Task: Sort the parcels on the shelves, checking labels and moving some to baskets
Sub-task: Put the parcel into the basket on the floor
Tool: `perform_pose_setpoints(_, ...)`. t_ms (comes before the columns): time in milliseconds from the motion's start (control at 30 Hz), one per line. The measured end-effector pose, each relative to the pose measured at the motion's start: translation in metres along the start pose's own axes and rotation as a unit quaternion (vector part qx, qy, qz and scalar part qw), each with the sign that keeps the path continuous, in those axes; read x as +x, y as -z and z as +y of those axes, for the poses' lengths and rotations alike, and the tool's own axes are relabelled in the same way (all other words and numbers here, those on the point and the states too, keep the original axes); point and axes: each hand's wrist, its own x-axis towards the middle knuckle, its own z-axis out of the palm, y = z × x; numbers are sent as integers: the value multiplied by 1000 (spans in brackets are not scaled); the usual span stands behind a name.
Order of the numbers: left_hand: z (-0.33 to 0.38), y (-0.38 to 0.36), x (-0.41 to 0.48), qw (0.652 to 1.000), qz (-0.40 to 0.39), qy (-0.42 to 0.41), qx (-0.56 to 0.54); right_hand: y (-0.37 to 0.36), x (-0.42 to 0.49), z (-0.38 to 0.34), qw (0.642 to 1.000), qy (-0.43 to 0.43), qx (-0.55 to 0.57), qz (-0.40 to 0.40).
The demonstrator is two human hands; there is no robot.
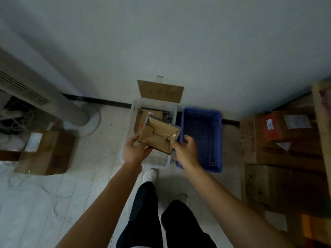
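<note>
Cardboard parcel (pixel 159 136) is pinched edgewise by left hand (pixel 134 151) and right hand (pixel 186 150); released unevenly, white basket (pixel 155 104) beneath may be missed.

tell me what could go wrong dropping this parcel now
1. The left hand and right hand hold the parcel only by its near corners, so it may slip early.
2. It hangs over the white basket, close to the blue basket; it could catch a rim or land in the wrong one.
</note>
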Motion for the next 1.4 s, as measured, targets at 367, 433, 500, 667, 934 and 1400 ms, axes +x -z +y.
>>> perform_pose_setpoints(367,-64,4,185,992,86,95,20,-100,151,74,987,-148,17,-65)
perform_pose_setpoints(433,-79,2,245,990,84,108,16,-130,198,91,987,-158,14,-38)
perform_pose_setpoints(500,-95,-3,300,990,77,112,20,-156,242,113,989,-141,-21,-30)
perform_pose_setpoints(667,-142,-19,438,993,1,105,51,-202,368,159,983,-132,-126,-33)
perform_pose_setpoints(934,-170,-47,565,992,-87,9,95,-260,500,185,996,-61,-46,-34)
perform_pose_setpoints(1400,-87,-44,477,985,-141,72,73,-211,415,87,960,-162,213,-78)
